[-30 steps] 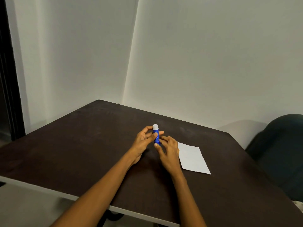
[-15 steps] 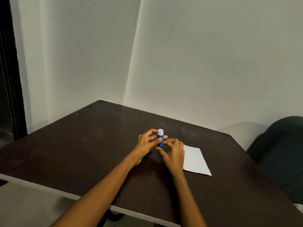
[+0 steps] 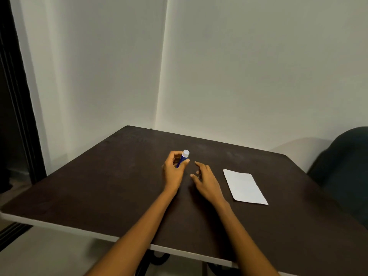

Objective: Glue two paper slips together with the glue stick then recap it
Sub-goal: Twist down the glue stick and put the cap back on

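A plain room, likely a small office or a spare room in a home; which of the two the view is not showing. A dark brown table (image 3: 99, 186) with a pale edge is sitting pushed into a corner where two bare off-white walls (image 3: 258, 66) are meeting. A dark padded chair (image 3: 346, 160) is standing at the right edge, and a dark door frame (image 3: 14, 96) is running down the left. Pale flooring (image 3: 49, 253) is showing below the table
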Motion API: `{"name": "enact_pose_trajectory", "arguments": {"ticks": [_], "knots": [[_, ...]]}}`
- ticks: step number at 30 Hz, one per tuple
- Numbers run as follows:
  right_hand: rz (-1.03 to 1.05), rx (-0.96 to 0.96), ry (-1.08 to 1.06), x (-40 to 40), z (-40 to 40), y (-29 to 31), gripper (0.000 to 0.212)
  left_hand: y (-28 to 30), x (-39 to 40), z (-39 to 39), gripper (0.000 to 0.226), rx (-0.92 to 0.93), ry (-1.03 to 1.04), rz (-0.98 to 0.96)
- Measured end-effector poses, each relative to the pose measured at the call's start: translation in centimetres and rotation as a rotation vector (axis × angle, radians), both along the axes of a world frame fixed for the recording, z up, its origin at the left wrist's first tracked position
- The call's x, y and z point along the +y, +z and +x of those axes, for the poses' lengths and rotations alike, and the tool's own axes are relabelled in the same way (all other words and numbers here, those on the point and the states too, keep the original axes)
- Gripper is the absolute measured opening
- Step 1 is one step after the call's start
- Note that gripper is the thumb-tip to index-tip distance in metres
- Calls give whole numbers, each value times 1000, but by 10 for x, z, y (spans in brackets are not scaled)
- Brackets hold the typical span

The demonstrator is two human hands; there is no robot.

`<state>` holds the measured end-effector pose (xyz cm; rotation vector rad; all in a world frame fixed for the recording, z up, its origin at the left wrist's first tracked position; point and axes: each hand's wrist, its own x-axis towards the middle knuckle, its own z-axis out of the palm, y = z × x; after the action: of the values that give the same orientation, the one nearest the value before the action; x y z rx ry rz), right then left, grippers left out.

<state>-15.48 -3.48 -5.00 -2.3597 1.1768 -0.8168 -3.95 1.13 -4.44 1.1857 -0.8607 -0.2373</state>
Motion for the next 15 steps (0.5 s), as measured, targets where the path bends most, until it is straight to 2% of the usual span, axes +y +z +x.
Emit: {"name": "enact_pose_trajectory", "arguments": {"ticks": [3, 7, 10, 12, 15], "knots": [[-25, 119, -62, 2, 29, 5, 55, -4, -2, 15, 29, 36, 98, 36], [-1, 223, -129, -3, 56, 11, 54, -4, -3, 24, 38, 54, 125, 64], [-36, 262, -139, -8, 64, 14, 33, -3, -3, 24, 40, 61, 90, 70], [-8, 203, -149, -11, 61, 13, 16, -3, -4, 23, 40, 58, 58, 78], [136, -50, -212, -14, 47, 12, 13, -3, -6, 20, 38, 45, 27, 79]]}}
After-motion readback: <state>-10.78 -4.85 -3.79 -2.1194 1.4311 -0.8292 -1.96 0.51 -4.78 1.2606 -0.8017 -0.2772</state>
